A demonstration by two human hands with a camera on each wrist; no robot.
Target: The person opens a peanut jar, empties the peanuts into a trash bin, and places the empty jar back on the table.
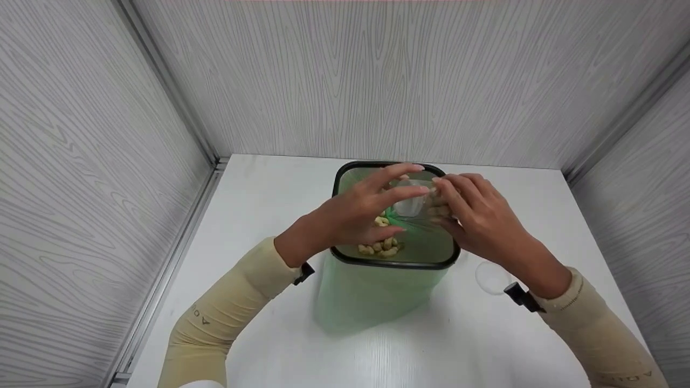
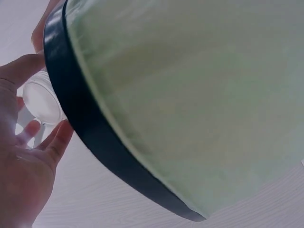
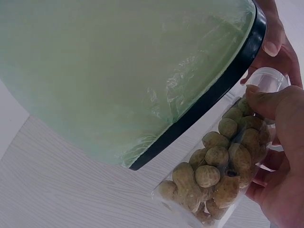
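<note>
My right hand [image 1: 481, 218] grips a clear plastic jar [image 1: 411, 200] on its side above the bin. Unshelled peanuts [image 3: 218, 161] fill much of the jar in the right wrist view. The jar's round mouth [image 2: 42, 99] faces my left hand [image 1: 360, 211]. That hand hovers over the bin's left half, fingers and thumb spread around the mouth; whether a fingertip touches it I cannot tell. Below, the bin has a black rim [image 1: 396, 264] and a pale green bag lining [image 1: 377, 296]. More peanuts [image 1: 380, 248] lie inside the bin, partly hidden by my left hand.
A clear round lid [image 1: 492, 277] lies on the white table [image 1: 269, 323], right of the bin. Grey wood-grain panels [image 1: 345, 81] stand behind the table and along both sides.
</note>
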